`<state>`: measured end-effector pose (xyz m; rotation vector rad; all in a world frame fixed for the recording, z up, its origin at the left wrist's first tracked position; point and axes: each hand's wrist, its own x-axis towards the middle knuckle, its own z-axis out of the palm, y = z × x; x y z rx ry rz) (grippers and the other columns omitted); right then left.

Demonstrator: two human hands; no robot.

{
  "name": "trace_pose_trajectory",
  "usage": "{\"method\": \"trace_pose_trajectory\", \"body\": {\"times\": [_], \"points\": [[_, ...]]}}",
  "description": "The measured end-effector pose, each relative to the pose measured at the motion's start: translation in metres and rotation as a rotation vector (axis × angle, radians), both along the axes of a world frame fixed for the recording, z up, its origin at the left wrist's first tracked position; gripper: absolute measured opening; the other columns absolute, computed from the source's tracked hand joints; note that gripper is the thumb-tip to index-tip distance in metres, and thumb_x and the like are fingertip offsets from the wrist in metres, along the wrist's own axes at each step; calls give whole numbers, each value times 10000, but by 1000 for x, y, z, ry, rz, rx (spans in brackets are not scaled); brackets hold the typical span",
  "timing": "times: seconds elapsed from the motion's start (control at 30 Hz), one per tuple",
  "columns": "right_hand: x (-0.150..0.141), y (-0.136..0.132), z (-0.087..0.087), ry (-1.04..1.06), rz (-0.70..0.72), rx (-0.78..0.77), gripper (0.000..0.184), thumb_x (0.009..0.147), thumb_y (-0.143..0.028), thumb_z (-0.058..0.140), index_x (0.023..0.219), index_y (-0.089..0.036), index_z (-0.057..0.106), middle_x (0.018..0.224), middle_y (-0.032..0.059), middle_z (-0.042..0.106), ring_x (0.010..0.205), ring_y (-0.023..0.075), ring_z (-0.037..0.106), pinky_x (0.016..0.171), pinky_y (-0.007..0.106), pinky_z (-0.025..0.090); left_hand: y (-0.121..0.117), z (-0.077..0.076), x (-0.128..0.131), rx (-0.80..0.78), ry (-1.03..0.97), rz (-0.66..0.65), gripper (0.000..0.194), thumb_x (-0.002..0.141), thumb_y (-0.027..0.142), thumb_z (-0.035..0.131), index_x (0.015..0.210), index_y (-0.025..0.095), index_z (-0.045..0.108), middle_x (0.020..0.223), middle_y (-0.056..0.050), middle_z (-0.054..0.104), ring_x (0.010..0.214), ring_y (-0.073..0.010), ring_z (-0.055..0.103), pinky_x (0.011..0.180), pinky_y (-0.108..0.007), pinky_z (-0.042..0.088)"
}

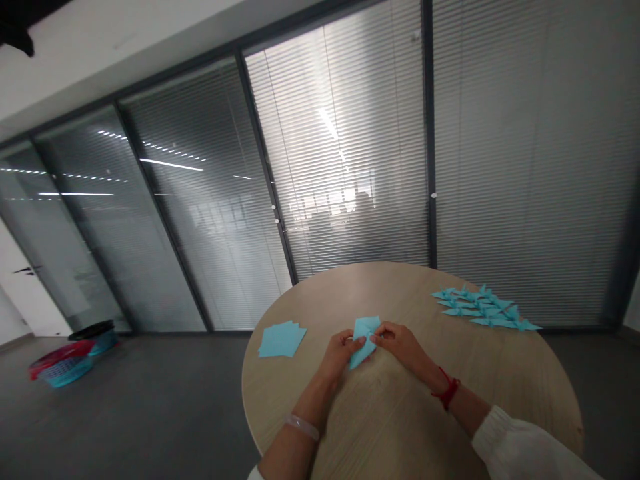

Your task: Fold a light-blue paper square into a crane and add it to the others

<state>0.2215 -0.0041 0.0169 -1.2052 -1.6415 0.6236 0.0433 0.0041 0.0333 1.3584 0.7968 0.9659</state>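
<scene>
A partly folded sheet of light-blue origami paper (367, 327) is between my two hands, just above or on the round table. My left hand (341, 353) pinches its left edge, thumb on top. On the other side, the fingertips of my right hand (395, 340) are closed on the paper's right edge. Some of the folds are hidden under the fingers. To the left lies a loose stack of flat blue paper sheets (281, 340). Several folded blue paper cranes (483, 307) sit grouped in rows at the far right of the table.
The round wooden table (400, 427) has its far edge near a glass partition with blinds (350, 147). On the floor at the left stand a blue basket with a red rim (65, 367) and a second one with a black top (97, 337).
</scene>
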Motion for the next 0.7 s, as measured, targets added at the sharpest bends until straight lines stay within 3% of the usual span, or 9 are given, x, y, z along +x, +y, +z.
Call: {"method": "trace_pose_trajectory", "body": {"times": [0.23,0.7], "points": [[-1,-2,0,78,16,-45,189,725,-368,616,698,-181,610,652,-1,648,623,150,589,579,233,408,0,-1,1,-23,3,-53,538,595,530,752,886,87,656,723,-111,706,563,-172,625,555,-259,459],[-3,-3,-2,30,-51,-19,152,722,-340,603,679,-195,599,620,-18,617,598,138,554,565,225,402,-4,-2,2,-8,10,-80,526,635,496,741,940,75,666,732,-124,706,602,-195,644,561,-269,478]]}}
